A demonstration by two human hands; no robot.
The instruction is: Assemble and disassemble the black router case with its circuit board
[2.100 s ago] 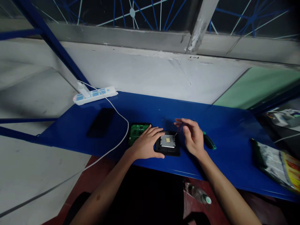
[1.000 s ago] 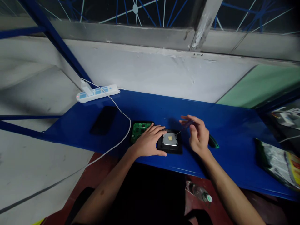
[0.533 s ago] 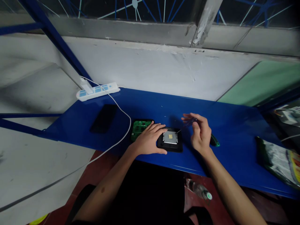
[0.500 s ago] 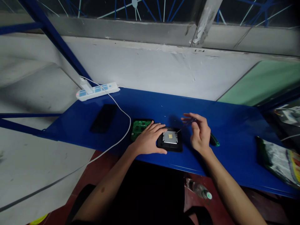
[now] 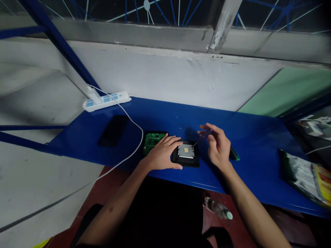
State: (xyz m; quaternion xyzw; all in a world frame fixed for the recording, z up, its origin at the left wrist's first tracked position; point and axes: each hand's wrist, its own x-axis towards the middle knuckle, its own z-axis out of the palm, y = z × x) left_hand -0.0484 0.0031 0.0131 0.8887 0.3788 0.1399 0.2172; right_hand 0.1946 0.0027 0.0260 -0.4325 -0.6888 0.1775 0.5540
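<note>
A black square casing (image 5: 194, 162) with a silver metal plate (image 5: 182, 153) lies near the front edge of the blue table; a small yellowish square (image 5: 186, 150) is at the plate's middle. My left hand (image 5: 162, 154) rests with spread fingers on the casing's left side and partly covers a green circuit board (image 5: 152, 140) beside it. In my right hand (image 5: 217, 144) is a screwdriver (image 5: 207, 134) with a see-through purplish handle, its thin shaft slanting down to the plate's upper right corner.
A white power strip (image 5: 107, 100) trails a cable across the table. A dark flat object (image 5: 113, 131) lies left, a green-and-black tool (image 5: 234, 154) right of my right hand, and a shiny bag (image 5: 303, 174) at the far right. A bottle (image 5: 219, 209) is below the table edge.
The whole view has shifted slightly. Both hands keep nearly the same places over the casing, and the screwdriver's tip is still at the plate's upper right corner.
</note>
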